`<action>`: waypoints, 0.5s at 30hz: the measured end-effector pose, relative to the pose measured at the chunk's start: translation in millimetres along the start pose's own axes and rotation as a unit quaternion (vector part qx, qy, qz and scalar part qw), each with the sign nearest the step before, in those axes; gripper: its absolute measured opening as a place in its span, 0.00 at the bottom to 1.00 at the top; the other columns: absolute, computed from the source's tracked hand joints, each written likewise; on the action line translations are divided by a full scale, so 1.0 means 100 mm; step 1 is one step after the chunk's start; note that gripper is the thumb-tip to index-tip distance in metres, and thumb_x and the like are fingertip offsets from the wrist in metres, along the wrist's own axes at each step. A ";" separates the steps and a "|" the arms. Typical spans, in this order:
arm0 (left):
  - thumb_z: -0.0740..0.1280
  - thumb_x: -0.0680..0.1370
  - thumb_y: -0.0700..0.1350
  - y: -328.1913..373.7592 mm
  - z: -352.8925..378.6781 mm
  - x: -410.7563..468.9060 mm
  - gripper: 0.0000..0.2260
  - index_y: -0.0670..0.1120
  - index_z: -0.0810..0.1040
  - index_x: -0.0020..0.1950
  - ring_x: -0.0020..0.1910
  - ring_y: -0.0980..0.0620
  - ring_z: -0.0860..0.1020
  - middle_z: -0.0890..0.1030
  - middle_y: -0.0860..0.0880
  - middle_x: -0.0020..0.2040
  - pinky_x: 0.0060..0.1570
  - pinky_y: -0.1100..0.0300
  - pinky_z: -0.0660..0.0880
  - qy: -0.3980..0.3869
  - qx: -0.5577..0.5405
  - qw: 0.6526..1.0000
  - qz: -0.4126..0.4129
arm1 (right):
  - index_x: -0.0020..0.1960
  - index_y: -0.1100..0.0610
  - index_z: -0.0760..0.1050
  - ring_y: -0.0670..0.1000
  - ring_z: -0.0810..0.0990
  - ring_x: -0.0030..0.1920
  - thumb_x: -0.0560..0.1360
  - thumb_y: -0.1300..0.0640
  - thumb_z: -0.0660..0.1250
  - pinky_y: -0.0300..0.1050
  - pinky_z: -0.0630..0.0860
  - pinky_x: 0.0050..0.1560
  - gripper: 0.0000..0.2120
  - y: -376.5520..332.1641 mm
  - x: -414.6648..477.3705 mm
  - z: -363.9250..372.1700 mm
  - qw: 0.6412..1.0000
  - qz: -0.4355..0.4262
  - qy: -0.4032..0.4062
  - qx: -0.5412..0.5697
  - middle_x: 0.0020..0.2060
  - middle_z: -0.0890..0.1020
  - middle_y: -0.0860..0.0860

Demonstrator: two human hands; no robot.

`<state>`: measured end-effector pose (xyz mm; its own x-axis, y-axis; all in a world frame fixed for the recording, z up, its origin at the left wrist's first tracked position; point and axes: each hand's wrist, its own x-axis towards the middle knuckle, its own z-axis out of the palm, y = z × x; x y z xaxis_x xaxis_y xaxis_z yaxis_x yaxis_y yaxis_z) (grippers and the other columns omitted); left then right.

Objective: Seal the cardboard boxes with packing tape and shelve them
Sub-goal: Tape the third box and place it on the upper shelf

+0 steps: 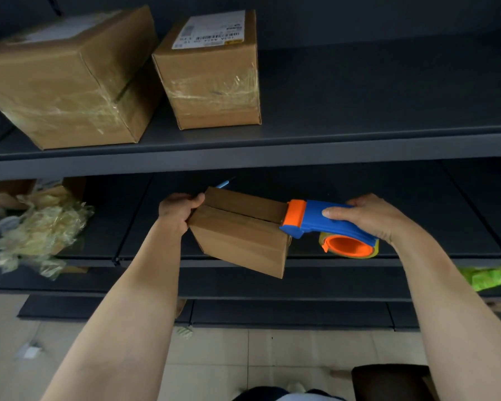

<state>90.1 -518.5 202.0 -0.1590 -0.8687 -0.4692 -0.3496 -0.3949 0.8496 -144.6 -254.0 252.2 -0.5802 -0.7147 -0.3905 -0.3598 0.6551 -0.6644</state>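
Forearms (122,319) are stretching forward; left hand (175,212) is gripping the box (243,241) corner, fingertips hidden; right hand (373,218) is clasping the tape dispenser (330,222).

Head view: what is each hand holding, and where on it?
The left hand grips the small cardboard box at its left end. The right hand grips the tape dispenser by its blue handle.

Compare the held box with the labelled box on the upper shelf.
The held box is tilted, gripped by the left hand; the labelled box sits flat on the upper shelf. The held box shows no label; the labelled box carries a white one. The held box's seam looks bare; the labelled box wears glossy tape. Both are brown cardboard.
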 end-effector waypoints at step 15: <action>0.48 0.83 0.52 -0.18 0.38 -0.41 0.20 0.47 0.69 0.71 0.66 0.40 0.66 0.71 0.42 0.67 0.61 0.45 0.66 0.125 0.443 0.862 0.213 | 0.41 0.54 0.80 0.53 0.81 0.35 0.67 0.35 0.69 0.42 0.71 0.34 0.22 -0.01 -0.04 0.13 1.000 -0.004 0.011 0.009 0.33 0.83 0.53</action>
<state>67.9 -465.1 196.9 -0.2823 -0.9593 0.0003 -0.8940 0.2632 0.3626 -132.5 -254.6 246.1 -0.5927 -0.7148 -0.3713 -0.3511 0.6441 -0.6795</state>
